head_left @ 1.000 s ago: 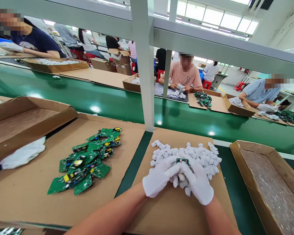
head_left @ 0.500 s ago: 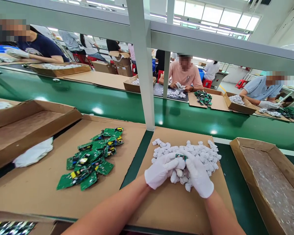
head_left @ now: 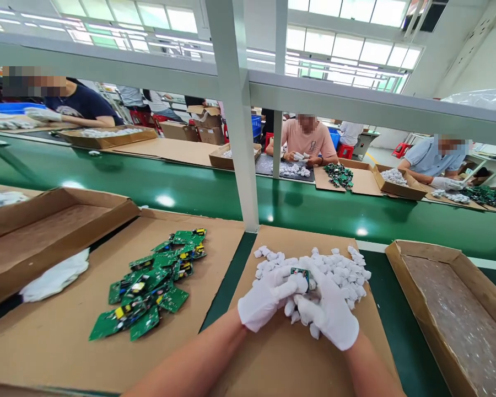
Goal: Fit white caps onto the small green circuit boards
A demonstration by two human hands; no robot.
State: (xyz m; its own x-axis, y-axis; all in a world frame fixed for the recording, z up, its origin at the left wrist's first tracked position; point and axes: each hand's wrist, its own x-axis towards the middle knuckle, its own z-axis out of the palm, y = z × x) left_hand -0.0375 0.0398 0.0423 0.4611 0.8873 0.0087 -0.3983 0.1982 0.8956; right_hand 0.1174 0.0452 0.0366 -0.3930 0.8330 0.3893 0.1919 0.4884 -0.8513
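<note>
**Holding a green board [head_left: 301,272] over white bundles [head_left: 339,268]**

Fingers of the left hand [head_left: 264,298] pinch the board; whether the right hand [head_left: 334,314] grips it, I cannot tell. More of its face shows than a moment earlier, and the right thumb reaches lower: handling seems unfinished. Leftward, piled boards [head_left: 151,284] lie on cardboard [head_left: 62,347].

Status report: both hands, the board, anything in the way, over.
Left hand gloved, holding small circuit board. Right hand gloved, close against it, grip unclear. White pieces crowded beyond and beneath both hands.
</note>
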